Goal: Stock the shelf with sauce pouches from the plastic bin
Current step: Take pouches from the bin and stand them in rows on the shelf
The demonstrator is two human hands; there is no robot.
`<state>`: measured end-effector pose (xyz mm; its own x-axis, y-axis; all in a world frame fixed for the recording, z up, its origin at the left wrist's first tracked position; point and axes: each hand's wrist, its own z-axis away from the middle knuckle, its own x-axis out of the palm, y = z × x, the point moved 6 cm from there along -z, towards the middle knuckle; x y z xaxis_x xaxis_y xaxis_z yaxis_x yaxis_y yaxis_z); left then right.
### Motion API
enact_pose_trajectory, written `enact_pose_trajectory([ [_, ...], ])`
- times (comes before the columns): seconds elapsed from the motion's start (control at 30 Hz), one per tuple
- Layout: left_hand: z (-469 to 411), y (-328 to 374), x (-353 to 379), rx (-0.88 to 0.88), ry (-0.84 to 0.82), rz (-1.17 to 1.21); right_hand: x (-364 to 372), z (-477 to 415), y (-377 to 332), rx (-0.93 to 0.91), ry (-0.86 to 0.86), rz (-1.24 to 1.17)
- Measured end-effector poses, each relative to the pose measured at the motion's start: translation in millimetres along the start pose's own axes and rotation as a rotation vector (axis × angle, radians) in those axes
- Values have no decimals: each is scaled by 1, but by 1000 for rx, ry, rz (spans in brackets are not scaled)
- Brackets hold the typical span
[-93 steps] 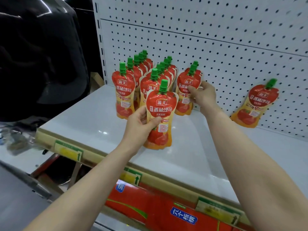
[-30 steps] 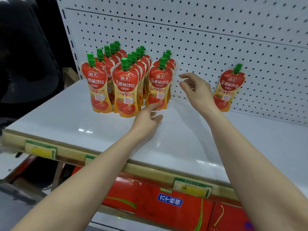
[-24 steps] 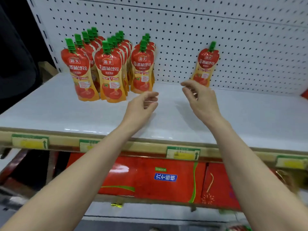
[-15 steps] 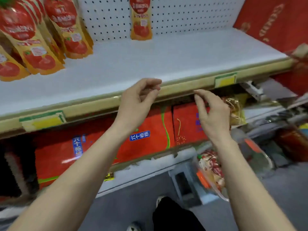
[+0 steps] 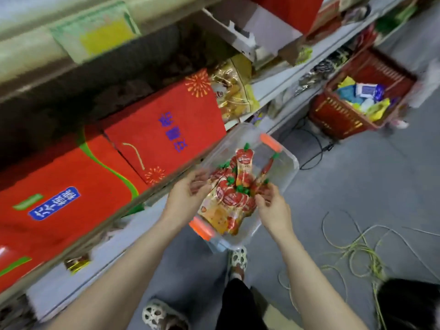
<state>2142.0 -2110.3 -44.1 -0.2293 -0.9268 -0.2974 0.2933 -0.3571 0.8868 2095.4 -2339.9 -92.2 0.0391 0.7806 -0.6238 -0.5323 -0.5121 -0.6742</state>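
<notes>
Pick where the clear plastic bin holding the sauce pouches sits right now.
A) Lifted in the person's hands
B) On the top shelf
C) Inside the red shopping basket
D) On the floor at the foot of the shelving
D: the clear plastic bin of sauce pouches stands on the grey floor by the shelving's base, apart from the red shopping basket.
</notes>
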Motion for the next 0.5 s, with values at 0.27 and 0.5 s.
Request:
enact_pose_trajectory([
  [0.27,-148,-90,130,-215,28,-171,40,-181,78,397,-73,-130],
  [0.5,-255,-142,205,-188,36,-311,86,-234,135,540,-21,-443],
])
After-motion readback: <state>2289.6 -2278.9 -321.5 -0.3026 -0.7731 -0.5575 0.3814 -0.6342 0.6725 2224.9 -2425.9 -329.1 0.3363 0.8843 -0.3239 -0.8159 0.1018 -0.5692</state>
